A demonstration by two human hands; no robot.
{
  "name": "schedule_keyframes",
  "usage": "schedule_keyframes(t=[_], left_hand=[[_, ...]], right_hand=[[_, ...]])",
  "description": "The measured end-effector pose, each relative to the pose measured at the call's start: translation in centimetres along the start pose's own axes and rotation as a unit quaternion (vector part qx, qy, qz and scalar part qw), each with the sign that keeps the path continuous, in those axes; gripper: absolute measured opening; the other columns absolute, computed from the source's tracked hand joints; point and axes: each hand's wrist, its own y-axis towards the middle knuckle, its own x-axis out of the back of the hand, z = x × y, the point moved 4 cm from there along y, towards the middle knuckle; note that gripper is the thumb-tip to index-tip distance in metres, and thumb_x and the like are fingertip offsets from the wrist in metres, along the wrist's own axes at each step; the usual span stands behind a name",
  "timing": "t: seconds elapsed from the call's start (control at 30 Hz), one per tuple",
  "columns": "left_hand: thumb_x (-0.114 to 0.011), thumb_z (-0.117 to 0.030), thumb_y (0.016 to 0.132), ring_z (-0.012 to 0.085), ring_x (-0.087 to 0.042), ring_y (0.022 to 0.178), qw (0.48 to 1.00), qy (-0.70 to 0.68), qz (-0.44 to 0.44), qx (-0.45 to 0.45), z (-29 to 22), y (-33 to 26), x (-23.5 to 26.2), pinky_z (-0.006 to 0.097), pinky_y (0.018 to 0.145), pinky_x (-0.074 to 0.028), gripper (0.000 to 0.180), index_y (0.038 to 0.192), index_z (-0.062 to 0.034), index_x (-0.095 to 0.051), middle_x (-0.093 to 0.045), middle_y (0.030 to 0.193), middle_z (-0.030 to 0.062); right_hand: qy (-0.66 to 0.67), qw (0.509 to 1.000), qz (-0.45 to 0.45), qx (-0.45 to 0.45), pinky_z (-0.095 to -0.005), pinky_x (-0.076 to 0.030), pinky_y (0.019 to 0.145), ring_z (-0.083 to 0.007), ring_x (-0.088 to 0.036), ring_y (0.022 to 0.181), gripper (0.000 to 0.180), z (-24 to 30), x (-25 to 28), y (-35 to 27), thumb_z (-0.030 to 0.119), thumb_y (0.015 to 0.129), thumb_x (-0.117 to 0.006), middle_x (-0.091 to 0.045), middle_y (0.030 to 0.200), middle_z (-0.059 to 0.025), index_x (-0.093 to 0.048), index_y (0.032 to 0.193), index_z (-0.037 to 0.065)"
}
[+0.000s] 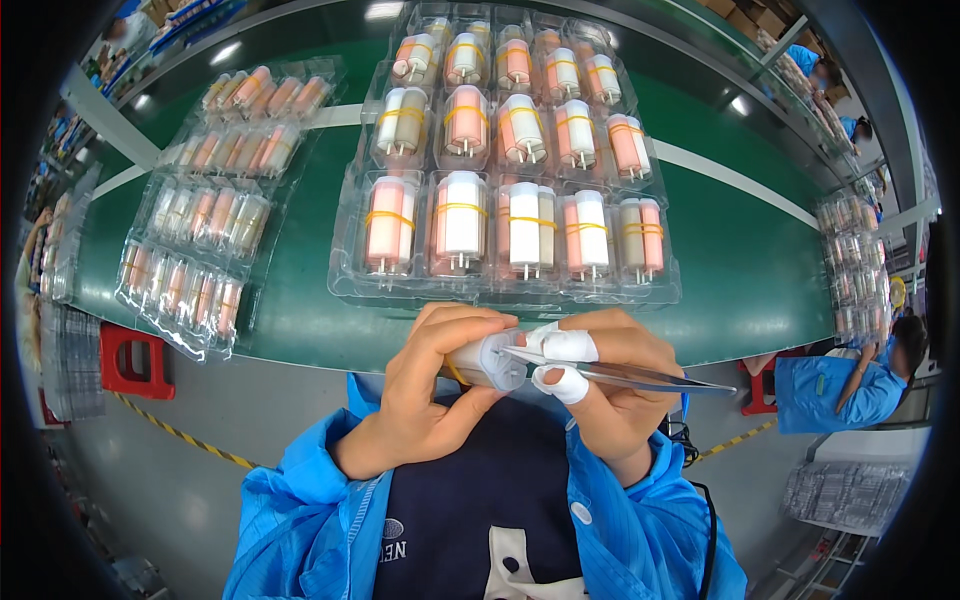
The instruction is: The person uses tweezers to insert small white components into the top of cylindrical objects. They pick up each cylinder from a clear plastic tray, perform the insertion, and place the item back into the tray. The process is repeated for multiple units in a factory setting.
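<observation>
Near the bench's front edge, my left hand (425, 385) is closed around a bundle of cylinders (487, 362), its pale whitish end turned toward my right hand. Part of a yellow rubber band shows at the bundle's side; my fingers hide much of the rest. My right hand (625, 395), with white wraps on its thumb and a finger, pinches metal tweezers (650, 378). Their tips reach the bundle's end face. Just beyond both hands stands a clear plastic tray (600, 293), filled with rows of rubber-banded pink, white and grey cylinders with small white prongs.
More clear trays of cylinders (200, 225) lie on the left of the green bench (740, 270). Red stools (137, 362) stand below on the left and right. A co-worker in blue (850, 385) sits at the right. Stacked clear trays (845, 495) stand at the lower right.
</observation>
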Motion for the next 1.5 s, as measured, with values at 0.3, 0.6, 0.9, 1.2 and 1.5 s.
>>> schedule_keyframes(t=[0.3,0.6,0.9,1.2,1.5], left_hand=[[-0.07,0.002,0.068,0.0304,-0.057,0.097,1.0,0.023,0.0,-0.016,0.0,0.2,0.0,0.038,0.084,-0.044,0.05,0.115,0.0024,-0.054,-0.061,0.111,0.0174],[-0.071,0.002,0.066,0.0313,-0.058,0.094,0.998,0.056,0.004,-0.024,-0.2,0.3,0.1,0.038,0.082,-0.045,0.05,0.113,0.0027,-0.055,-0.061,0.109,0.0173],[-0.071,0.003,0.066,0.032,-0.058,0.095,0.997,0.069,0.014,-0.026,-0.4,0.5,0.3,0.038,0.082,-0.045,0.051,0.114,0.0031,-0.054,-0.061,0.109,0.0173],[-0.071,0.004,0.065,0.0325,-0.057,0.094,0.997,0.076,0.012,-0.026,-0.5,0.6,0.3,0.038,0.082,-0.045,0.052,0.114,0.0033,-0.054,-0.061,0.108,0.0174],[-0.071,0.003,0.065,0.0327,-0.058,0.094,0.995,0.09,0.014,-0.037,-0.7,0.7,0.4,0.038,0.081,-0.046,0.051,0.113,0.0037,-0.055,-0.061,0.108,0.0178]], right_hand=[[-0.011,1.0,0.015,-0.014,-0.0286,-0.054,0.064,-0.0218,-0.068,0.075,0.019,-0.5,0.0,0.0,-0.003,0.075,-0.07,-0.068,0.085,-0.0175,-0.067,0.093,-0.004],[0.005,1.0,0.018,-0.025,-0.0283,-0.052,0.065,-0.0201,-0.066,0.075,0.016,-0.9,0.1,0.0,-0.002,0.077,-0.069,-0.068,0.084,-0.0156,-0.067,0.093,-0.003],[0.019,0.999,0.007,-0.026,-0.0288,-0.052,0.067,-0.0203,-0.066,0.077,0.017,-1.1,0.0,0.1,-0.001,0.077,-0.069,-0.067,0.086,-0.0156,-0.067,0.094,-0.002],[0.025,0.999,0.001,-0.036,-0.0286,-0.052,0.066,-0.0208,-0.066,0.077,0.016,-1.4,-0.1,0.1,-0.001,0.077,-0.069,-0.067,0.086,-0.0155,-0.067,0.093,-0.001],[0.03,0.999,0.0,-0.041,-0.0275,-0.051,0.065,-0.0199,-0.066,0.075,0.014,-1.4,-0.1,0.1,-0.002,0.077,-0.068,-0.067,0.085,-0.015,-0.067,0.091,-0.002]])
